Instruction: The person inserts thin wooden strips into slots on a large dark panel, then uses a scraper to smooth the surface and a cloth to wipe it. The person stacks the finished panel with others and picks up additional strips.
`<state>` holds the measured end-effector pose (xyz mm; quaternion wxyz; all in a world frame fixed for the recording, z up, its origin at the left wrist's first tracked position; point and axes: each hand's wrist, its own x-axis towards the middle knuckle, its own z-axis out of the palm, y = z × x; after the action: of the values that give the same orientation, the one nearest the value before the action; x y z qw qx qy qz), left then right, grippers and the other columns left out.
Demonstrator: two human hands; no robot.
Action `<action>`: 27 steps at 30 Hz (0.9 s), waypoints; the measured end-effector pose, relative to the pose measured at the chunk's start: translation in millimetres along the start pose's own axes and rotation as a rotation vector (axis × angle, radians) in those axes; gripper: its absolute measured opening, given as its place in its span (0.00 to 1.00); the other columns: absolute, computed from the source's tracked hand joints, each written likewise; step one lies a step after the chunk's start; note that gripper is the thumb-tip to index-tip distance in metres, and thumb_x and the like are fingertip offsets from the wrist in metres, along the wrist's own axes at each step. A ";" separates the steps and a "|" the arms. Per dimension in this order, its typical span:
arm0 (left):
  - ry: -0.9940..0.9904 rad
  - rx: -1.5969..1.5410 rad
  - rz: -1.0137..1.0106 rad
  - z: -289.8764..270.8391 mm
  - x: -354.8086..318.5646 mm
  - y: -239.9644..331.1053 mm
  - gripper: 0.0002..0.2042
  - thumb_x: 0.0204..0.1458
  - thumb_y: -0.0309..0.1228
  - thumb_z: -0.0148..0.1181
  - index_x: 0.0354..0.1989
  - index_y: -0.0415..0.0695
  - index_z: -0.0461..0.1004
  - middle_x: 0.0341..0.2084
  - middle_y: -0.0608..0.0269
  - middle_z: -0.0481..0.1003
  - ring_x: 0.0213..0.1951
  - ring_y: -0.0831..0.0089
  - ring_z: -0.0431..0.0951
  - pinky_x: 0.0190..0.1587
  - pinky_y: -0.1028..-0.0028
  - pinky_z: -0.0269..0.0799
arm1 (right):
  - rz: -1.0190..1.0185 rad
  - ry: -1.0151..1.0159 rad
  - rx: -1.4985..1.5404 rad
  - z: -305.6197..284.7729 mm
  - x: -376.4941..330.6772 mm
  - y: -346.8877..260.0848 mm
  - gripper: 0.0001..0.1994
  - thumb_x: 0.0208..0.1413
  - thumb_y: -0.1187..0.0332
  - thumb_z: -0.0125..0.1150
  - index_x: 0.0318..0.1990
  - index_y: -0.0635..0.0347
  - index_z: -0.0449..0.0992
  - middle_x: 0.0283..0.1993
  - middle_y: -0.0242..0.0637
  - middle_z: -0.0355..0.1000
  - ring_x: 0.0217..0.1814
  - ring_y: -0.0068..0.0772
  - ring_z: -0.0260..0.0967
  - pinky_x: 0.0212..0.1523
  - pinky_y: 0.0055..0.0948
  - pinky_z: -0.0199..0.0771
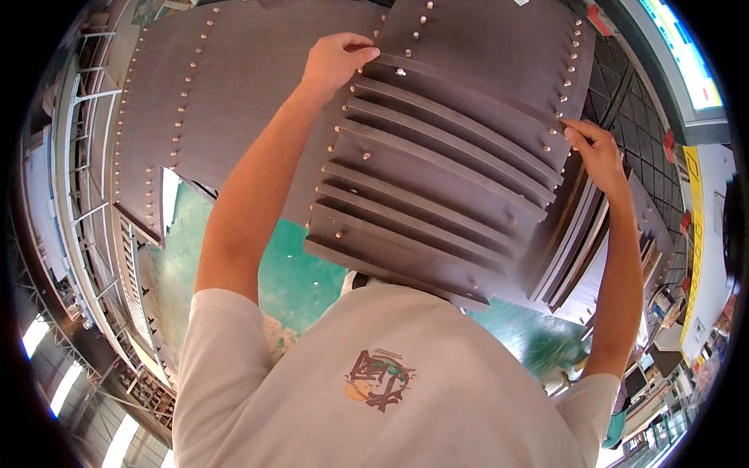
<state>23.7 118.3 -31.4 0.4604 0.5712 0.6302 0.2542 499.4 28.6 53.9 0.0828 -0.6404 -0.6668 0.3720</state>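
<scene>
Long dark brown boards (437, 160) lie side by side in a row in front of me, with gaps between them. At the left end of the farthest board (468, 90), my left hand (337, 64) is closed, thumb and fingers pinching its edge. My right hand (597, 152) is closed at that board's right end, its fingertips partly hidden. Small pale pegs (563, 99) show along the ends of the boards. A small whitish bit (401, 72) lies near the far edge of the held board.
Large dark panels with rows of pegs (257, 86) spread to the left and far side. A stack of narrow boards (573, 249) stands at the right. Green floor (292, 261) shows below. A lit screen (686, 54) hangs at the far right, above a yellow-edged machine (693, 234).
</scene>
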 end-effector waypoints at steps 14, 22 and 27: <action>0.071 0.189 -0.030 5.0 -13.7 15.5 0.19 0.53 0.40 0.73 0.48 0.41 0.84 0.39 0.60 0.85 0.39 0.72 0.82 0.46 0.71 0.76 | -0.308 0.258 -0.240 31.6 -13.5 9.9 0.14 0.62 0.67 0.66 0.52 0.63 0.83 0.46 0.44 0.79 0.49 0.46 0.74 0.55 0.37 0.73; -0.002 0.375 0.073 -1.0 -10.9 10.0 0.21 0.55 0.42 0.70 0.52 0.41 0.82 0.47 0.57 0.84 0.49 0.65 0.83 0.54 0.68 0.75 | -0.329 0.221 -0.344 29.5 -28.2 18.4 0.16 0.59 0.69 0.65 0.54 0.61 0.80 0.51 0.44 0.77 0.54 0.50 0.73 0.59 0.43 0.73; -0.037 0.338 0.079 -0.5 -5.1 16.3 0.20 0.53 0.39 0.71 0.50 0.41 0.83 0.45 0.57 0.84 0.48 0.66 0.83 0.53 0.69 0.75 | -0.253 0.143 -0.347 31.0 -38.5 46.7 0.15 0.59 0.67 0.64 0.53 0.59 0.81 0.52 0.43 0.76 0.56 0.51 0.73 0.58 0.44 0.75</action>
<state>30.8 117.1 -15.9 0.3590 0.6694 0.6325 0.1517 524.6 -23.3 17.9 0.0647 -0.5810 -0.7883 0.1919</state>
